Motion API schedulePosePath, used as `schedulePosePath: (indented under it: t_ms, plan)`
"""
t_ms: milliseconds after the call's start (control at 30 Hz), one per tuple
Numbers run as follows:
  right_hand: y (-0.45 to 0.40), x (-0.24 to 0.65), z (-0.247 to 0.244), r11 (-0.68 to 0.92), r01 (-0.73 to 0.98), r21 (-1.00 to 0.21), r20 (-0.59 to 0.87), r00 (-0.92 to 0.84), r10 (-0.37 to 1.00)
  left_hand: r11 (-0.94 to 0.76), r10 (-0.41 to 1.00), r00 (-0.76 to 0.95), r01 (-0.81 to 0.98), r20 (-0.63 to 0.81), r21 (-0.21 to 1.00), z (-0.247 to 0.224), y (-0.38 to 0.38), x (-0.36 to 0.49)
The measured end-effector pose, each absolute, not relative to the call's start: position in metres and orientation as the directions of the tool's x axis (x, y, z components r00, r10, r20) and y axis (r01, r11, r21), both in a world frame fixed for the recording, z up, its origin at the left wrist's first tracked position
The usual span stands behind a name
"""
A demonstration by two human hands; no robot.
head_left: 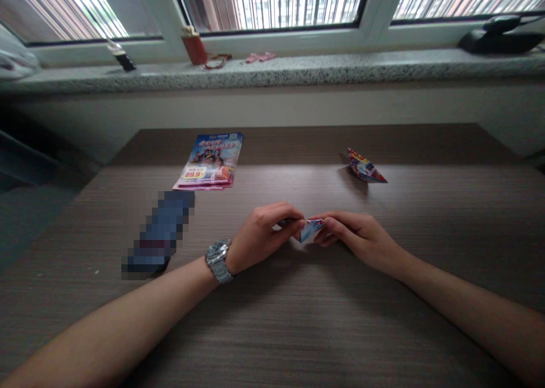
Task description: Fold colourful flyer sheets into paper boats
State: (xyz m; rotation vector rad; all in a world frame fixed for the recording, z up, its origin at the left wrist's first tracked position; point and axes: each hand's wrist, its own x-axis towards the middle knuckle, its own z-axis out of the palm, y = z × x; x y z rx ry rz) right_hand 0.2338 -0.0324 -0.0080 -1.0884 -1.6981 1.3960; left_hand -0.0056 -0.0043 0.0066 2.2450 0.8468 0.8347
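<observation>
**Small folded piece of blue, white and red printed paper (313,229) pinched at both sides**

A roughly triangular, pale-blue face is exposed, with reddish print along its upper edge and one corner pointed downward. The left side is gripped by the left hand (266,228), the right by the right hand (361,233); both ends are partly hidden. Whether the brown wood-grain tabletop (264,331) is touched cannot be told.

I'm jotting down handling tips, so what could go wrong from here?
The left hand and right hand both grip the small folded paper with their fingers, so uneven pulling might crease or tear it. The other folded paper sits loose beyond the right hand; a careless reach could knock it.
</observation>
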Motion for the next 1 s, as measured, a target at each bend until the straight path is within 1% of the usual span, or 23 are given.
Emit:
schedulePosePath:
  t_ms: [233,400,567,1000]
  plan:
    - [-0.0336,0.2326,-0.0072,0.089,0.199,-0.976,0.01,-0.369,0.929,-0.636,0.712,0.614,0.356,0.342,0.685,0.0063,-0.006,-0.0044]
    - [-0.0329,0.2317,-0.0083,0.069,0.19,-0.979,0.015,-0.271,0.963,-0.634,0.716,0.607,0.356,0.345,0.687,0.0058,-0.0051,-0.0047]
    - [-0.0328,0.2341,-0.0115,0.071,0.152,-0.986,0.022,-0.3,0.954,-0.62,0.722,0.603,0.348,0.338,0.703,0.0051,-0.004,-0.005]
    - [-0.0312,0.2336,-0.0147,0.044,0.101,-0.994,0.011,-0.304,0.953,-0.589,0.739,0.596,0.344,0.314,0.732,0.0054,-0.0014,-0.006]
